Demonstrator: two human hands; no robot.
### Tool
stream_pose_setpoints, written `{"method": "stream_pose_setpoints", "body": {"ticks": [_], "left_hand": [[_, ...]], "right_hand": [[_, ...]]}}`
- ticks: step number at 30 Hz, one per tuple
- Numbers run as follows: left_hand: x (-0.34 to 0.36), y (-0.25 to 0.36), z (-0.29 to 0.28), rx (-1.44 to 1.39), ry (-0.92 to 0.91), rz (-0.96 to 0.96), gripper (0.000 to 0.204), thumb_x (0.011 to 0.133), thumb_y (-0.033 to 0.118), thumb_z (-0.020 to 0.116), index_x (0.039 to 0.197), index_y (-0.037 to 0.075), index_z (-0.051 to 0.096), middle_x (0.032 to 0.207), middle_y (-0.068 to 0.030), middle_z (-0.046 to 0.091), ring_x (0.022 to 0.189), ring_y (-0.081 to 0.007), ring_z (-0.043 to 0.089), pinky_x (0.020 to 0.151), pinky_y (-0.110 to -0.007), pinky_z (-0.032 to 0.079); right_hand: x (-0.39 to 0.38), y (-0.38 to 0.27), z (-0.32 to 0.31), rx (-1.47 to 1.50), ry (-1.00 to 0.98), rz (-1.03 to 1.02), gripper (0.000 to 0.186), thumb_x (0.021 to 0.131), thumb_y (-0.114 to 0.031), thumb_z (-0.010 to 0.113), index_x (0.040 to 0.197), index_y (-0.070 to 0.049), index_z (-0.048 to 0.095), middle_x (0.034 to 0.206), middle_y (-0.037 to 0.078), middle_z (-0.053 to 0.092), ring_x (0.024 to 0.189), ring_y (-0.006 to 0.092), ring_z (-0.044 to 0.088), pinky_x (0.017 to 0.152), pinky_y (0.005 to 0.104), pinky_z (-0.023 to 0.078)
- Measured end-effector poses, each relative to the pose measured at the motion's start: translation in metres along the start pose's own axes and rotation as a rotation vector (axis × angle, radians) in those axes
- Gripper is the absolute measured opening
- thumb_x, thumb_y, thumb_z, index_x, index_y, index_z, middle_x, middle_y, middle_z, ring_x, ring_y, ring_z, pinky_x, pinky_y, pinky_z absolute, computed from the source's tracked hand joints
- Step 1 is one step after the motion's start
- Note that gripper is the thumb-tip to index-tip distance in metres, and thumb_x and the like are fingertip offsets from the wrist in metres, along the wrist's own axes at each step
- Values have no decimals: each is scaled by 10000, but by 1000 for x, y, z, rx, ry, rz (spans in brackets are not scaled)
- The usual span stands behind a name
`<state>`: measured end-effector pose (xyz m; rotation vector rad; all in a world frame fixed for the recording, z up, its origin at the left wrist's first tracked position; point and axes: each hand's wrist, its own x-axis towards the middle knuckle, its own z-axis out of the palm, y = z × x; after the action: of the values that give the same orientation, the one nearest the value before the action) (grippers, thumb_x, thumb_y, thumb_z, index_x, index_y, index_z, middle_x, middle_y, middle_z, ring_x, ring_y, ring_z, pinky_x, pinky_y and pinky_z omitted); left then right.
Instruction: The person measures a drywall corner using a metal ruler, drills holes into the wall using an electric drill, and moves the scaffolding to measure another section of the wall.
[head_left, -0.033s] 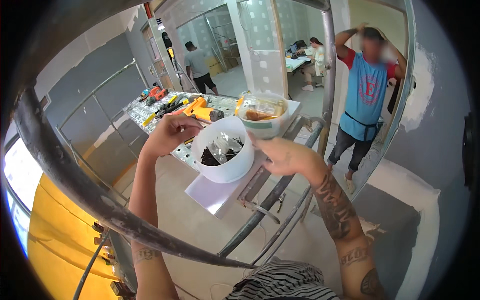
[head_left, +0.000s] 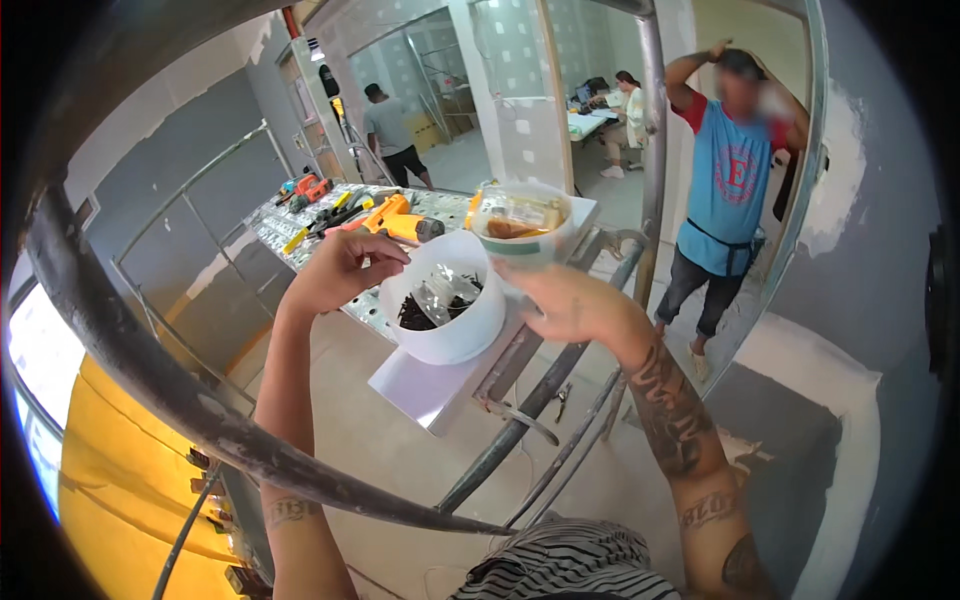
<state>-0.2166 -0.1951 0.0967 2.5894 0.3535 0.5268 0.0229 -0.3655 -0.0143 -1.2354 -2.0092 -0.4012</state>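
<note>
A white round tub (head_left: 445,345) stands on the near end of the raised work platform, with many small dark screws (head_left: 413,315) and a crumpled clear plastic bag (head_left: 437,297) inside. My left hand (head_left: 345,268) is by the tub's left rim, thumb and fingertips pinched together; whatever is between them is too small to make out. On the other side, my right hand (head_left: 570,302) reaches toward the tub's right wall with fingers stretched out and thumb apart, the fingertips blurred. Just beyond it sits a second translucent tub (head_left: 525,245) with a clear package and brownish contents.
A yellow-orange power tool (head_left: 400,218) and other hand tools lie along the perforated metal platform (head_left: 270,222). Grey scaffold tubes (head_left: 240,440) curve around me. A person in a blue shirt (head_left: 735,190) stands at right, hands on head; two other people are farther back.
My right hand has shifted slightly away from me and to the left. The left hand stays pinched near the rim, almost unmoved.
</note>
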Motion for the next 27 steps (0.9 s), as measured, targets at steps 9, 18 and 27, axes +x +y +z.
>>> {"method": "stream_pose_setpoints", "body": {"ticks": [9,18,27], "left_hand": [[34,11,25,994,-682,-28,241,656,363,725,850,226,769,754,-127,683,735,-311,663,718,-375,530],[50,15,23,852,-733,29,111,584,206,718,679,162,755,642,-49,678,600,-249,651,630,-332,528],[44,8,31,887,-649,40,160,588,177,707,738,157,761,649,-87,670,574,-277,645,606,-343,528]], "right_hand": [[-26,-64,-3,13,133,254,290,802,-225,642,1045,-66,652,724,160,641,659,336,644,598,430,515],[-45,-83,-16,84,300,197,229,784,-193,656,960,-47,670,690,138,639,645,321,641,574,413,499],[-36,-89,-19,94,368,174,236,790,-208,650,958,-43,675,697,143,645,650,313,645,567,408,501]]}}
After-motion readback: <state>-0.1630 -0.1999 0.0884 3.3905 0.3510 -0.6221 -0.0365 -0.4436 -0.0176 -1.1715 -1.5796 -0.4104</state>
